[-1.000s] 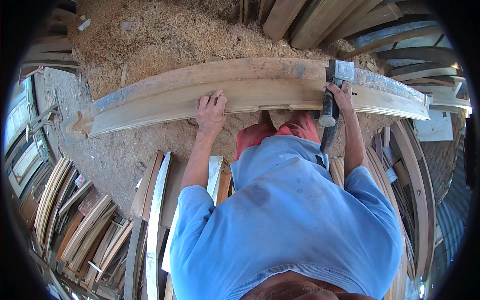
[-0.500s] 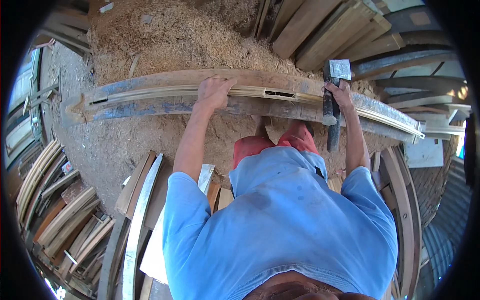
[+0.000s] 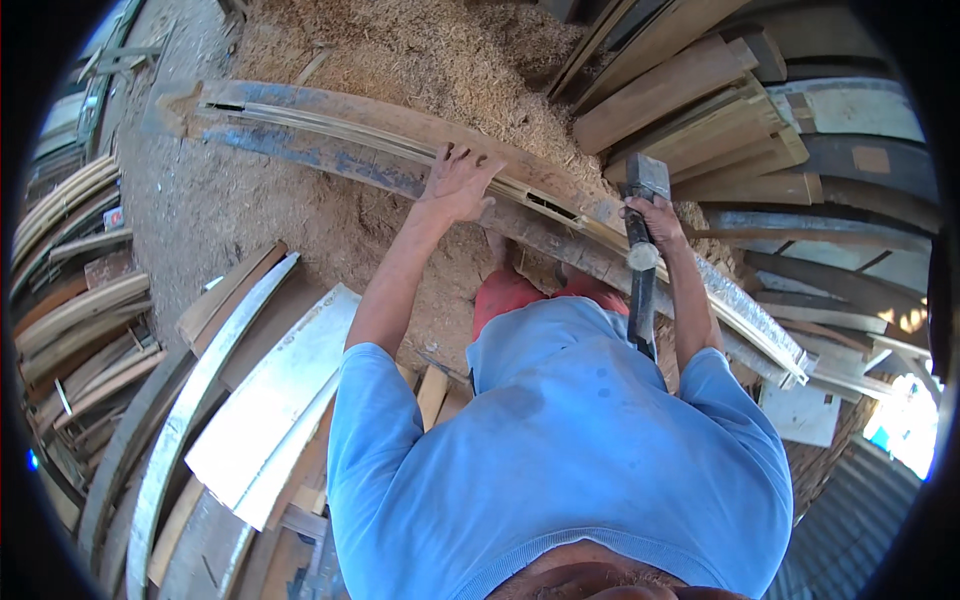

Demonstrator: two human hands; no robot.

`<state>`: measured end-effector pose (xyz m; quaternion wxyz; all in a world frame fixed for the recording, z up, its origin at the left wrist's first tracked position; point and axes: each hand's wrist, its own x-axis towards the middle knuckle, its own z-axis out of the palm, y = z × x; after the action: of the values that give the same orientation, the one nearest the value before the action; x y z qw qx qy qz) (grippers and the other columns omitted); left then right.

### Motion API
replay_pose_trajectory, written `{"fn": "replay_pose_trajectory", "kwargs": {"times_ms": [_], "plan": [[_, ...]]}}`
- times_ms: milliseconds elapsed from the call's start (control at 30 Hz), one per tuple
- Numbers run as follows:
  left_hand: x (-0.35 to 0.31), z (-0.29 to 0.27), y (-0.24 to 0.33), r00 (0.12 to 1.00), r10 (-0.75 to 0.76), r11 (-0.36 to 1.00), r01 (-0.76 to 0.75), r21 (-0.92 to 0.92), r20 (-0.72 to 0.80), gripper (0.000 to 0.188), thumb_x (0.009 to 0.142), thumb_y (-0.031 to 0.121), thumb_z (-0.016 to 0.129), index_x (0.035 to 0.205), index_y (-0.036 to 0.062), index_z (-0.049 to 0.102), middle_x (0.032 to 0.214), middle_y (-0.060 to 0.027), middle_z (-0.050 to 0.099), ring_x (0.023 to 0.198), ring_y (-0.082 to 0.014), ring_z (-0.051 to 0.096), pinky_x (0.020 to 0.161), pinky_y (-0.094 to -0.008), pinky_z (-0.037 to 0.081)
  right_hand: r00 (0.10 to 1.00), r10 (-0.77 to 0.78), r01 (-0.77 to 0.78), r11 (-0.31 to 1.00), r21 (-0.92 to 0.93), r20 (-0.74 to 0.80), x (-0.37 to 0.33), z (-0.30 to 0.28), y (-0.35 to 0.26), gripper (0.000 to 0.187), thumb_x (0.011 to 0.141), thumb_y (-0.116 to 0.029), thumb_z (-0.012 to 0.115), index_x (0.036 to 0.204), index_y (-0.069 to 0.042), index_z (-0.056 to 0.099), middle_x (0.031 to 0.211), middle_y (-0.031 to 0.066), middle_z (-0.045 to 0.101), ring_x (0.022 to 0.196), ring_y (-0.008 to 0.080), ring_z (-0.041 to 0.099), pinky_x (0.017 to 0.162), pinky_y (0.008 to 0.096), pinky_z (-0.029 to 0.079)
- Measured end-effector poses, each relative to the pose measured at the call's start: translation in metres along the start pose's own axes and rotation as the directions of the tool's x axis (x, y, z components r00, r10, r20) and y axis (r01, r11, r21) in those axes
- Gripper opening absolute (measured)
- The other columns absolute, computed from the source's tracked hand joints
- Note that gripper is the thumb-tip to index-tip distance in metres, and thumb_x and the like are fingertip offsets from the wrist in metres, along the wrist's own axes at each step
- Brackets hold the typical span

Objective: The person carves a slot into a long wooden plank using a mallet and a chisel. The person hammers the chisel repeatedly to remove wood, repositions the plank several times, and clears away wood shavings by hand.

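A long, slightly curved wooden beam [image 3: 310, 158] with worn blue paint stretches across in front of me. Along its middle run pale thin wooden strips [image 3: 390, 146], with a dark narrow slot [image 3: 552, 206] between my hands. My left hand [image 3: 462, 183] rests on the strips, fingers stretched out and apart, holding nothing. In my right hand [image 3: 660, 220] is a heavy hammer [image 3: 641, 300], fingers wrapped round it near its blocky metal head. The dark handle points down toward my body. The hammer is over the beam's right part; whether it touches the wood I cannot tell.
Wood shavings [image 3: 420, 60] cover the ground beyond the beam. Stacked planks [image 3: 690, 110] and curved timbers [image 3: 850, 160] stand at the right. More curved pieces [image 3: 190, 400] and a white board [image 3: 265, 410] lie at the left, close to my left arm.
The view has turned, so the beam now slants down to the right. My left hand's fingers have spread out on the strips. My right hand still holds the hammer.
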<state>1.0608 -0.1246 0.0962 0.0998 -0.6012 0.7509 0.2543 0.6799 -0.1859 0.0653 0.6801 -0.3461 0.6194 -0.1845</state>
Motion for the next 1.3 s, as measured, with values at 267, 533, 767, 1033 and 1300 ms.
{"fn": "replay_pose_trajectory", "kwargs": {"times_ms": [267, 533, 767, 1033, 1300], "plan": [[-0.016, 0.003, 0.157, 0.864, -0.063, 0.956, -0.091, -0.278, -0.5, 0.101, 0.073, 0.034, 0.085, 0.159, 0.029, 0.032, 0.165, -0.0226, 0.017, 0.149, -0.0471, 0.02, 0.12, -0.0608, 0.017, 0.963, 0.05, -0.033, 0.997, -0.07, 0.263, 0.004, -0.01, -0.034, 0.025, 0.089, -0.016, 0.074, 0.105, -0.004, 0.06, 0.084, 0.0063, 0.068, 0.064, 0.015, 0.066, 0.056, 0.0306, 0.055], [-0.003, -0.042, 0.239, 0.57, -0.166, 0.466, -0.674, -0.574, -0.805, 0.036, 0.072, 0.009, 0.084, 0.103, 0.0105, 0.065, 0.127, -0.0157, 0.063, 0.121, -0.0323, 0.058, 0.101, -0.0459, 0.045, 0.767, -0.304, 0.377, 0.926, -0.014, 0.565, -0.008, 0.007, -0.053, 0.022, 0.091, -0.023, 0.07, 0.1, -0.003, 0.067, 0.081, 0.0029, 0.067, 0.071, 0.0153, 0.065, 0.06, 0.0308, 0.053], [-0.04, -0.089, 0.154, 0.267, -0.65, 0.443, -0.627, -0.641, -0.712, 0.017, 0.093, 0.005, 0.073, 0.1, 0.0029, 0.057, 0.08, -0.0049, 0.067, 0.068, -0.0121, 0.066, 0.062, -0.0265, 0.054, 0.645, -0.43, 0.656, 0.736, -0.168, 0.632, -0.068, 0.043, -0.181, 0.036, 0.096, -0.034, 0.069, 0.078, -0.003, 0.067, 0.065, 0.0042, 0.063, 0.059, 0.011, 0.059, 0.058, 0.0293, 0.049], [-0.019, -0.065, 0.114, 0.208, -0.632, 0.605, -0.47, -0.643, -0.747, 0.016, 0.094, 0.006, 0.073, 0.094, 0.0032, 0.058, 0.069, -0.0015, 0.063, 0.06, -0.008, 0.061, 0.053, -0.0246, 0.048, 0.334, -0.843, 0.808, 0.486, 0.331, 0.422, -0.137, 0.072, -0.237, 0.025, 0.09, -0.025, 0.077, 0.087, -0.003, 0.066, 0.073, 0.0056, 0.065, 0.063, 0.0163, 0.062, 0.059, 0.0319, 0.049], [-0.005, -0.055, 0.115, 0.224, -0.607, 0.669, -0.373, -0.642, -0.763, 0.016, 0.092, 0.009, 0.074, 0.092, 0.0046, 0.059, 0.063, -0.0001, 0.063, 0.059, -0.0073, 0.061, 0.054, -0.0247, 0.048, 0.321, -0.855, 0.847, 0.452, 0.281, 0.407, -0.144, 0.075, -0.235, 0.022, 0.089, -0.021, 0.079, 0.089, -0.003, 0.067, 0.071, 0.0012, 0.062, 0.058, 0.0108, 0.058, 0.054, 0.0277, 0.046]]}}
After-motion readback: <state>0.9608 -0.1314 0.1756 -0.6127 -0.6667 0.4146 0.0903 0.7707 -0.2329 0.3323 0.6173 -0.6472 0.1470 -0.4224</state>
